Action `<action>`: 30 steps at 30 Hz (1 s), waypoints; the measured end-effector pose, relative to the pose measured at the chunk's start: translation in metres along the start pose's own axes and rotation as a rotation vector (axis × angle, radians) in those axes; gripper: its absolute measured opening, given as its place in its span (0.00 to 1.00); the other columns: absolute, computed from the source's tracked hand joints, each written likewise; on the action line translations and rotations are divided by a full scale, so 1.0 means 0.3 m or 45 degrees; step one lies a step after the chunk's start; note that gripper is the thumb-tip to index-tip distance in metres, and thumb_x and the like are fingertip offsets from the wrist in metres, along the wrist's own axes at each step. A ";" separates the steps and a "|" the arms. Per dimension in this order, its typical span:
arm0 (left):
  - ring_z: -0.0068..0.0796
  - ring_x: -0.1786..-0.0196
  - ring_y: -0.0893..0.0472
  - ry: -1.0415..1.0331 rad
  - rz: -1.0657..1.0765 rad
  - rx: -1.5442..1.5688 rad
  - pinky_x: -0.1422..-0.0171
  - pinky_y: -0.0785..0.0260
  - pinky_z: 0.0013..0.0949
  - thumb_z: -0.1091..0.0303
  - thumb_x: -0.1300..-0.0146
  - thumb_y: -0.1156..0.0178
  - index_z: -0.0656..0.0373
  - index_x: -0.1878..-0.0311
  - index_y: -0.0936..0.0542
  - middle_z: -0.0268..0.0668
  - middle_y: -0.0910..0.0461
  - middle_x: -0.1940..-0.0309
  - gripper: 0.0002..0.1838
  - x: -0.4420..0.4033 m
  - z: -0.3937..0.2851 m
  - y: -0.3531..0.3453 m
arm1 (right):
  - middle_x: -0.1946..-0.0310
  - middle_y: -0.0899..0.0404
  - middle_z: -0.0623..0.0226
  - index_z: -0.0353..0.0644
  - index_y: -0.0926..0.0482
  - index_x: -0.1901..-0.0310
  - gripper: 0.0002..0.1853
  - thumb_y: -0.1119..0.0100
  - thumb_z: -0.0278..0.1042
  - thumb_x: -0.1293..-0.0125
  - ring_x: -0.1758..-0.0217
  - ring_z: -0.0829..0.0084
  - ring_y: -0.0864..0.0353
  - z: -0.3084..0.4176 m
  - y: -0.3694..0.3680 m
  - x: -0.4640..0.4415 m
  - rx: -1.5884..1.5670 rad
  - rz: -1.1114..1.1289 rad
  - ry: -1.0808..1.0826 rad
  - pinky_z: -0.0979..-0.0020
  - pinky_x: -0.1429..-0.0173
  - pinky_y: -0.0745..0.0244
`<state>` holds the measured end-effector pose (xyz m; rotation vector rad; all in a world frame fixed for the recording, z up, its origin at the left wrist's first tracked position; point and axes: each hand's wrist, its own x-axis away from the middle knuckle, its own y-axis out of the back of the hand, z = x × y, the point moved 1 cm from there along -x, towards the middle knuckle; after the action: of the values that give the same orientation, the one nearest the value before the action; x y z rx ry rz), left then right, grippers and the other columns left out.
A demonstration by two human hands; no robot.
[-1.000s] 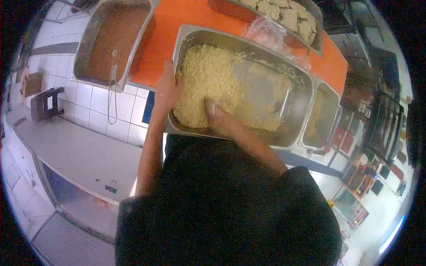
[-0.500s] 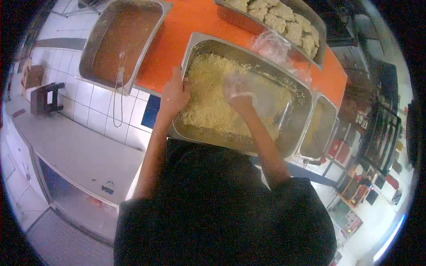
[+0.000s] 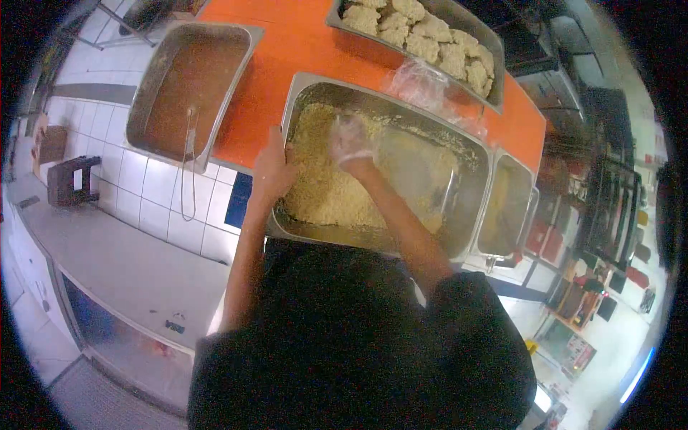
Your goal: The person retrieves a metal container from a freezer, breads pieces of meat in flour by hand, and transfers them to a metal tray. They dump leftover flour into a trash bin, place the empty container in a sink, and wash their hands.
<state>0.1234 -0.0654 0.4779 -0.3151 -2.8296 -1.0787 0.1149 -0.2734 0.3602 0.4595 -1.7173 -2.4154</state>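
Note:
A deep metal pan (image 3: 469, 190) of pale yellow crumbs (image 3: 330, 204) stands in front of me. My left hand (image 3: 272, 170) grips its left rim, with the thumb over the inner side. Inside the pan, my right hand (image 3: 351, 140) wears a clear plastic glove and touches the crumbs towards the upper left. Motion blurs its fingers, and whether they hold anything does not show. The crumbs lie heaped on the left, while the metal bottom shows through on the right.
To the left is a pan of brownish liquid (image 3: 197, 86) with a wire-handled utensil (image 3: 189, 143). Crumb-coated pieces (image 3: 430, 36) fill a tray at the top, beside crumpled clear plastic (image 3: 423, 82). A smaller metal pan (image 3: 509, 208) adjoins on the right. Beneath is an orange surface (image 3: 287, 39).
My right hand has moved left through the crumbs, closer to my left hand. The left hand keeps its grip on the rim. The whole view has shifted slightly.

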 end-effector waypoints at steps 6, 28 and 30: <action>0.69 0.61 0.20 0.005 0.038 -0.006 0.58 0.32 0.65 0.71 0.34 0.48 0.60 0.43 0.37 0.64 0.20 0.67 0.18 0.000 0.025 -0.017 | 0.57 0.24 0.39 0.32 0.25 0.47 0.18 0.46 0.34 0.34 0.47 0.45 0.23 0.068 -0.078 -0.105 0.327 0.179 0.001 0.46 0.40 0.29; 0.70 0.61 0.20 -0.072 -0.045 -0.118 0.57 0.32 0.66 0.69 0.32 0.47 0.60 0.42 0.37 0.64 0.21 0.65 0.18 0.010 0.011 -0.021 | 0.36 0.28 0.49 0.42 0.32 0.32 0.27 0.50 0.45 0.28 0.35 0.49 0.29 0.086 0.012 -0.092 -0.120 0.667 -0.027 0.56 0.29 0.34; 0.70 0.61 0.20 -0.120 -0.090 -0.108 0.58 0.32 0.66 0.69 0.32 0.48 0.60 0.42 0.38 0.64 0.20 0.65 0.18 0.030 0.012 -0.023 | 0.30 0.32 0.56 0.47 0.29 0.32 0.24 0.56 0.49 0.22 0.27 0.55 0.34 0.109 -0.010 0.007 -0.421 0.820 -0.127 0.57 0.26 0.36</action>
<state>0.1130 -0.0667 0.4723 -0.2814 -2.9025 -1.2324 0.1026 -0.2438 0.3670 -0.2311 -1.1985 -2.1796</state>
